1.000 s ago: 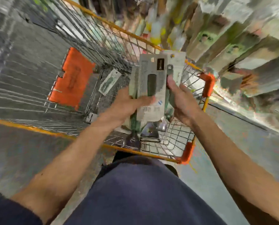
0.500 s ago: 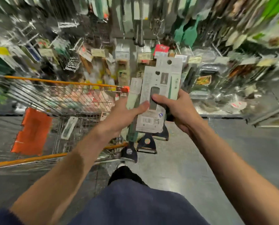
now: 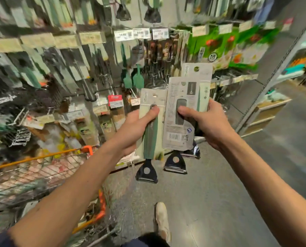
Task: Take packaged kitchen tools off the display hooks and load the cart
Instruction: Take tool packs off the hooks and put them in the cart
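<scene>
My left hand (image 3: 136, 129) grips one carded peeler (image 3: 149, 139) with a green handle and a dark blade head hanging below. My right hand (image 3: 207, 122) holds two more carded peelers (image 3: 182, 111) stacked together, the front one showing its printed back with a barcode, the rear card sticking up behind it. Both hands are raised in front of the display wall (image 3: 98, 72), to the right of the wire cart (image 3: 32, 175) with its orange rim at lower left.
Hooks on the wall carry many packaged utensils, with green spatulas (image 3: 134, 79) just beyond my hands and price tags (image 3: 141, 33) above. A shelving upright (image 3: 273, 72) stands at right. Grey floor and my shoe (image 3: 162, 218) lie below.
The view swung from the cart up to the display wall. The packs, held together over the cart before, are split now: one in my left hand, two in my right.
</scene>
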`<control>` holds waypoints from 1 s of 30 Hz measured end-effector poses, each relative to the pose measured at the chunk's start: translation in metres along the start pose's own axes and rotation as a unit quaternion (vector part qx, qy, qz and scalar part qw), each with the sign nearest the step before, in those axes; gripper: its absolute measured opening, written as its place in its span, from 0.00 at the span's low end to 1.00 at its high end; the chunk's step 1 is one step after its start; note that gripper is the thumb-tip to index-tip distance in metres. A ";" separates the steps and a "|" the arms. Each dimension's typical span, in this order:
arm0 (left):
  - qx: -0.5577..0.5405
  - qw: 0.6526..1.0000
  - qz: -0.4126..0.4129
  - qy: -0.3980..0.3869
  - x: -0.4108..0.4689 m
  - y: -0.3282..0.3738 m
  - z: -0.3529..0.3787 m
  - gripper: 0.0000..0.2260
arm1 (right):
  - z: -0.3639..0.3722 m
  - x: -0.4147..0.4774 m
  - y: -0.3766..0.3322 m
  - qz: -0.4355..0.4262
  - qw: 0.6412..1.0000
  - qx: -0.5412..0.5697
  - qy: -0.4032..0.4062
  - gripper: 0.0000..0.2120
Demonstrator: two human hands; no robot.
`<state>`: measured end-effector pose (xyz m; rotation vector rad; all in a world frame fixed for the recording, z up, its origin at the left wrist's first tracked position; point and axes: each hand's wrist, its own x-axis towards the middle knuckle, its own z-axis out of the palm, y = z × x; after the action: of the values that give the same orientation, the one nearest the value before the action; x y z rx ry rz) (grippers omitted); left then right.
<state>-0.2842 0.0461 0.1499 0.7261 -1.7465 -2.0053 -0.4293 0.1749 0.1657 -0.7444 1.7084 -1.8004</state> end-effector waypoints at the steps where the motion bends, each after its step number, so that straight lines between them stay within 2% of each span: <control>1: 0.007 1.000 0.019 -0.008 0.015 0.005 0.005 0.12 | -0.006 0.014 -0.005 -0.016 1.000 -0.008 0.001 0.17; 3: 0.018 0.998 0.056 -0.012 0.049 0.015 0.012 0.14 | -0.016 0.045 -0.014 -0.045 0.999 -0.019 -0.002 0.17; 7: 0.032 0.993 0.111 0.016 0.117 0.049 0.022 0.11 | -0.031 0.116 -0.040 -0.069 0.997 -0.025 -0.017 0.19; 11: 0.034 0.983 0.175 0.054 0.179 0.087 0.021 0.08 | -0.033 0.186 -0.071 -0.093 0.994 -0.040 -0.034 0.15; 15: 0.050 0.966 0.237 0.092 0.229 0.123 0.017 0.09 | -0.031 0.245 -0.099 -0.130 0.990 -0.033 -0.050 0.14; 18: 0.044 0.962 0.250 0.102 0.257 0.143 0.017 0.11 | -0.030 0.279 -0.115 -0.151 0.986 -0.026 -0.071 0.14; 26: 0.034 0.954 0.267 0.133 0.319 0.170 0.001 0.08 | -0.016 0.368 -0.127 -0.176 0.977 -0.032 -0.117 0.16; 30: 0.071 0.947 0.274 0.154 0.341 0.179 -0.005 0.15 | -0.008 0.410 -0.132 -0.200 0.969 -0.035 -0.144 0.15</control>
<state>-0.5608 -0.1881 0.2811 0.4880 -1.6794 -1.3316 -0.7229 -0.1061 0.3078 -1.3902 1.5105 -1.7787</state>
